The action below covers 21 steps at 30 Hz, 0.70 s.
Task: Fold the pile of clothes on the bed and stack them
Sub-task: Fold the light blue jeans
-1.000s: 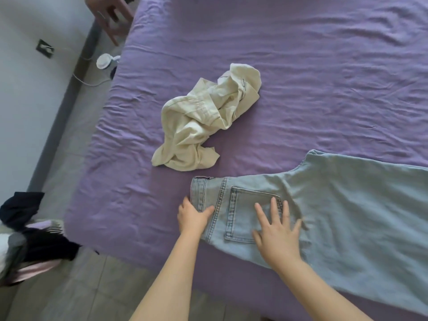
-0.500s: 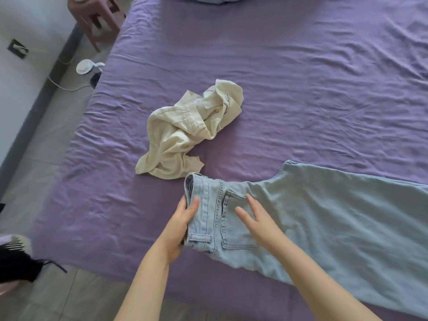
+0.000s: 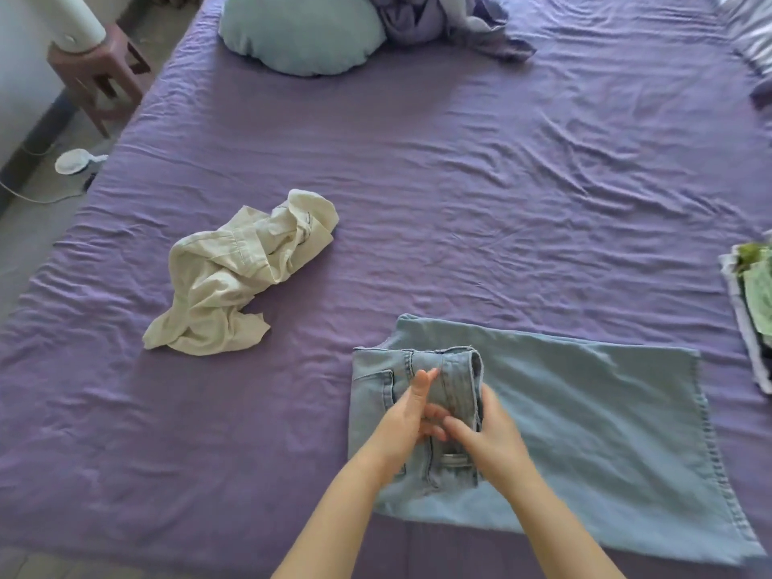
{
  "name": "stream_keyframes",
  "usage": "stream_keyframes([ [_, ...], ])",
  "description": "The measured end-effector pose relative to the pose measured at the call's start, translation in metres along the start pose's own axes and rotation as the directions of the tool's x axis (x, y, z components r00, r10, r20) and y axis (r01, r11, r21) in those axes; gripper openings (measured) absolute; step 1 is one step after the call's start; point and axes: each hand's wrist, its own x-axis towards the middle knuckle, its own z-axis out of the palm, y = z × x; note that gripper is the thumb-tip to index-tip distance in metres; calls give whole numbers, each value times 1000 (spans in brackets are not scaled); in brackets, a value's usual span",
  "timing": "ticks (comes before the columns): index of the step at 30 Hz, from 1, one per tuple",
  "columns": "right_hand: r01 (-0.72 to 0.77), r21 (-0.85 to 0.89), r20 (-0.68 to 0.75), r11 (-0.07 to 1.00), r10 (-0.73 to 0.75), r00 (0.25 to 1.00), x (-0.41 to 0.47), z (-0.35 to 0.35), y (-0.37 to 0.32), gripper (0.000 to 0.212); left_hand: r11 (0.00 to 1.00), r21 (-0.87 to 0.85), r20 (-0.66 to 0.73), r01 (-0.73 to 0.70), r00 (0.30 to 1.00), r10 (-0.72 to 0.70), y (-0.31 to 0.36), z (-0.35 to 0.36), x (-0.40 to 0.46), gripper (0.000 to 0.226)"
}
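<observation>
Two hands: both at work on the jeans, near the bed's front edge.
Floor, far left: a small white round gadget [image 3: 72, 161] with a cord, beside a brown stool [image 3: 98, 83].
Cream garment [image 3: 240, 272]: crumpled in a heap on the purple sheet [image 3: 480, 194], left of the jeans and apart from them, not folded.
Left hand [image 3: 407, 415]: lies on the folded-over waistband, index finger straight and pointing away, the others bent down onto the denim; whether they grasp it I cannot tell.
Jeans [image 3: 585, 432]: pale blue, spread flat, legs running off to the right; the waist end is folded over onto the legs, pocket and belt loop showing on top.
Right hand [image 3: 486, 430]: fingers curled around the right edge of the waistband, thumb on top, gripping it; touching the left hand's fingers.
Back of bed: a pale blue cushion [image 3: 300, 33], with a bundle of purple cloth [image 3: 443, 18] just beside it.
Far right edge: a stack [image 3: 752, 311] of folded clothes, green on top, only partly in view.
</observation>
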Motion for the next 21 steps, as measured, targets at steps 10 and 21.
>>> stream_keyframes([
  [10, -154, -99, -170, 983, 136, 976, 8, -35, 94, 58, 305, 928, -252, 212, 963, 95, -79, 16, 34, 64],
  [21, -107, -342, -167, 934, 51, 985, 18, -22, 124, 93, 153, 962, -230, 228, 973, -4, -100, 15, 53, 76],
])
